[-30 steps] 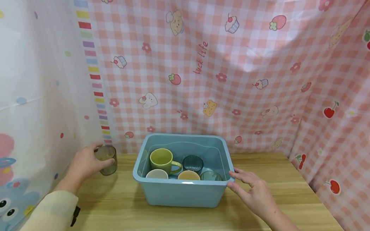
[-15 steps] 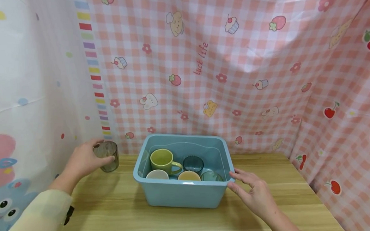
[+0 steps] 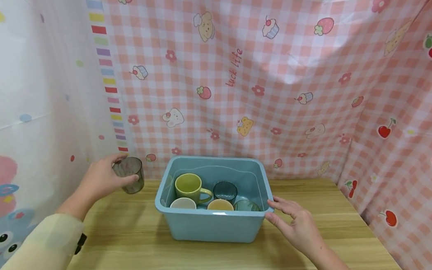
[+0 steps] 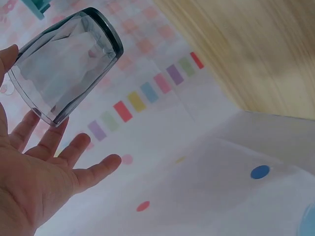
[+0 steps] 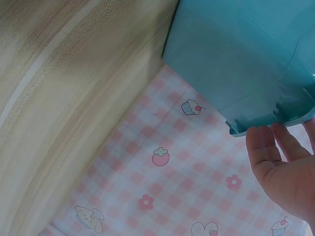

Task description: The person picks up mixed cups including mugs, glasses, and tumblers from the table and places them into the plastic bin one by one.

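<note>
My left hand holds a clear grey drinking glass near its rim, between the thumb and fingers. In the left wrist view the glass hangs off the table, and the outer fingers are spread away from it. A blue plastic storage box stands to the right of the glass. At the box's right front corner, my right hand grips the rim with thumb and fingertips. Inside the box are a green mug, a white cup, a yellowish cup, a dark glass and a greenish glass.
The box rests on a wood-grain table. A pink checked cloth hangs close behind it, and a white printed cloth closes off the left side. Cherry-printed checked cloth hangs at the right.
My left hand has raised the glass off the table and carried it slightly right, toward the box. The right hand and the box have stayed in place.
</note>
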### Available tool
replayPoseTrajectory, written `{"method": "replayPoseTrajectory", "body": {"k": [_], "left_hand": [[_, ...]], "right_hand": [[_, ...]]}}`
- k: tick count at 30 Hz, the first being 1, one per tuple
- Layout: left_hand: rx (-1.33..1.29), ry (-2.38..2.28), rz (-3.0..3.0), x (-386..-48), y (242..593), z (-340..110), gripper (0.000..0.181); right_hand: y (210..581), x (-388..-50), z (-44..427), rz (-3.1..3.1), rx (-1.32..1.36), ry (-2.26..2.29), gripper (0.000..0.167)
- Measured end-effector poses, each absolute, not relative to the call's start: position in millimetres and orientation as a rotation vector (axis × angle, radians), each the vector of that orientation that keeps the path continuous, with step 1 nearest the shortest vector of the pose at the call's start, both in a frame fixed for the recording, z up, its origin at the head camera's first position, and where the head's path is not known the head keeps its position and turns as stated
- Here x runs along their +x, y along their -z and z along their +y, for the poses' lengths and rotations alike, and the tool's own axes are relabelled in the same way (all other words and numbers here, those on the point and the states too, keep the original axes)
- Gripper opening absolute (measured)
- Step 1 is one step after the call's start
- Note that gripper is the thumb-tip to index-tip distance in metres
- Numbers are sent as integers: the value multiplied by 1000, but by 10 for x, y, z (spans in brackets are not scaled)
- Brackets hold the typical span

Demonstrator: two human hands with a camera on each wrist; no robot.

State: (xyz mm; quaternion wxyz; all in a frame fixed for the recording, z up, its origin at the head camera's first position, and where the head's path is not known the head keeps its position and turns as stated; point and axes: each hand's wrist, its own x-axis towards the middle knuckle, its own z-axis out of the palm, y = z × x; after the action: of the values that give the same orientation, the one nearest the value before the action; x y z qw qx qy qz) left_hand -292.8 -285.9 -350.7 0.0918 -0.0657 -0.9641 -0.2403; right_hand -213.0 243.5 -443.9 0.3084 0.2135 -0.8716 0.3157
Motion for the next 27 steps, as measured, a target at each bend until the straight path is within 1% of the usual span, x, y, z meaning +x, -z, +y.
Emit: {"method": "replayPoseTrajectory", "body": {"k": [11, 19, 27], "left_hand": [[-212, 714, -2844, -2972, 3386, -2811, 95], [-219, 699, -2852, -2980, 3235, -2687, 96], [-261, 765, -2835, -3008, 3167, -2573, 93]], "right_hand": [[4437, -2129, 2433, -2309, 570, -840, 34], [4434, -2132, 2434, -2310, 568, -840, 34], [4430, -2133, 2426, -2318, 555, -842, 33]]}}
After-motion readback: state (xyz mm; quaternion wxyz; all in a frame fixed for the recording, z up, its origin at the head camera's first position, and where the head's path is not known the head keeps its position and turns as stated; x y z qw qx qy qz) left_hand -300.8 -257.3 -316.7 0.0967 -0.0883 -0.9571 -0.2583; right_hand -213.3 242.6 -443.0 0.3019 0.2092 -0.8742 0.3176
